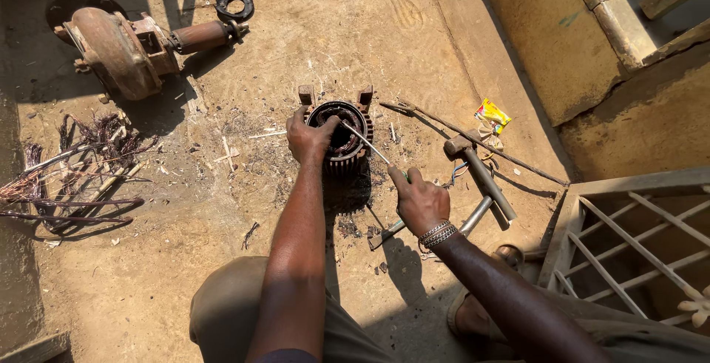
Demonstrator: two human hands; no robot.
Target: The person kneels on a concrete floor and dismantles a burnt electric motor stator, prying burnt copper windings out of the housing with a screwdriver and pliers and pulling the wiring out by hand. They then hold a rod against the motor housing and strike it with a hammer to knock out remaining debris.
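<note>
Here we steady the finned motor stator (342, 135) on the dusty ground with our left hand (309, 139), fingers curled over its rim, while our right hand (420, 199) is clamped around a thin metal rod (365, 143) poking into the bore. A heap of stripped copper wire (70, 178) lies well apart (much seems already pulled), yet dark winding remains inside, we judge.

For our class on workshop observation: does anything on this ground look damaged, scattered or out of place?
Yes. A tangle of stripped copper wire lies strewn at far left, and bits of debris litter the ground. The pump housing lies tipped on its side. A crumpled yellow wrapper sits among the tools.
</note>
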